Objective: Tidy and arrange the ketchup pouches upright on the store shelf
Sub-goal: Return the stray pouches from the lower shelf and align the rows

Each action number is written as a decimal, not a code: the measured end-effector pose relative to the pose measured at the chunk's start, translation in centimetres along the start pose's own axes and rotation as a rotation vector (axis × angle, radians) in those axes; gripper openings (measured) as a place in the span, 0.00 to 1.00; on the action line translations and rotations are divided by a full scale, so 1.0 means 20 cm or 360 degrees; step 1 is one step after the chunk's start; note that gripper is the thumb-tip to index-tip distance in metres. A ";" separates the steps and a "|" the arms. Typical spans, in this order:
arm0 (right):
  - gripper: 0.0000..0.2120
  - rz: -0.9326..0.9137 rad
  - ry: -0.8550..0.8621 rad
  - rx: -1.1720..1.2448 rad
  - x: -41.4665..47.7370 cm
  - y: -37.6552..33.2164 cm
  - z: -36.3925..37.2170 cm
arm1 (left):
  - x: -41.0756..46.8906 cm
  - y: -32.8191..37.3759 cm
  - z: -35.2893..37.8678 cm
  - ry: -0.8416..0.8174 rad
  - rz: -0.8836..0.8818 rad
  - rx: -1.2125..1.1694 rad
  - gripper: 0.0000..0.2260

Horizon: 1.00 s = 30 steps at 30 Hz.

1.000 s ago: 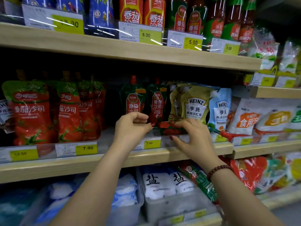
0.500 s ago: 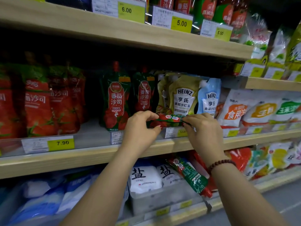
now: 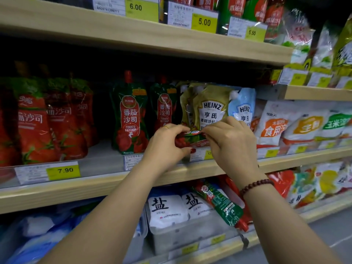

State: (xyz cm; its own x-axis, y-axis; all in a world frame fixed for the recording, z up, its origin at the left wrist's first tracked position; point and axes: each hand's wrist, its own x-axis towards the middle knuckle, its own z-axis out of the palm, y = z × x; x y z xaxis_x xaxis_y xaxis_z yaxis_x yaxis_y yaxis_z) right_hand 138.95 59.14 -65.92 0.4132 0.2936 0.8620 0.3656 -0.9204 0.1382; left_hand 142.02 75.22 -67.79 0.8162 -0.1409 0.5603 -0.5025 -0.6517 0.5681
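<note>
A small red and green ketchup pouch (image 3: 192, 138) lies at the front of the middle shelf (image 3: 106, 183), held from both sides. My left hand (image 3: 163, 147) grips its left end and my right hand (image 3: 230, 143) pinches its top right edge. Behind my hands, two dark green ketchup pouches (image 3: 130, 115) with red caps stand upright, the second pouch (image 3: 163, 107) a little further back. A row of red ketchup pouches (image 3: 36, 126) stands at the left. Another green and red pouch (image 3: 221, 206) lies slanted on the lower shelf.
Heinz dressing pouches (image 3: 211, 107) stand right behind the held pouch, with white starch bags (image 3: 274, 122) to the right. Salt bags (image 3: 167, 208) sit in a grey bin below. The upper shelf (image 3: 144, 37) overhangs with price tags. A gap lies between the red and green pouches.
The small pouch has come forward and up off the shelf front between both hands. The camera has shifted down and to the right, closer to the shelf.
</note>
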 end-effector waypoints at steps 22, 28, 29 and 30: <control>0.37 0.0502 0.0350 0.0709 0.11 -0.12 -0.05 | 0.03 -0.10 -0.14 0.0217 -0.0247 -0.0635 0.11; 0.40 0.1068 -0.0377 0.1431 0.06 -0.18 0.13 | 0.08 -0.11 -0.19 0.0133 -0.0493 -0.1153 0.16; 0.39 0.1087 -0.0434 0.1487 0.05 -0.19 0.16 | 0.08 -0.11 -0.20 0.0076 -0.0574 -0.1222 0.16; 0.37 0.1103 -0.0476 0.1526 0.05 -0.19 0.19 | 0.09 -0.11 -0.20 0.0014 -0.0643 -0.1278 0.17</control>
State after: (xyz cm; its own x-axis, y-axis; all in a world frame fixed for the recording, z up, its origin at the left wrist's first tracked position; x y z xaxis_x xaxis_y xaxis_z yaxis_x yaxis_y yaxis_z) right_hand 141.15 63.97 -67.50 0.8947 -0.0198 0.4463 0.4063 -0.3792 -0.8313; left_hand 143.40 79.48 -65.64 0.9734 -0.0058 0.2292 -0.2283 0.0675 0.9712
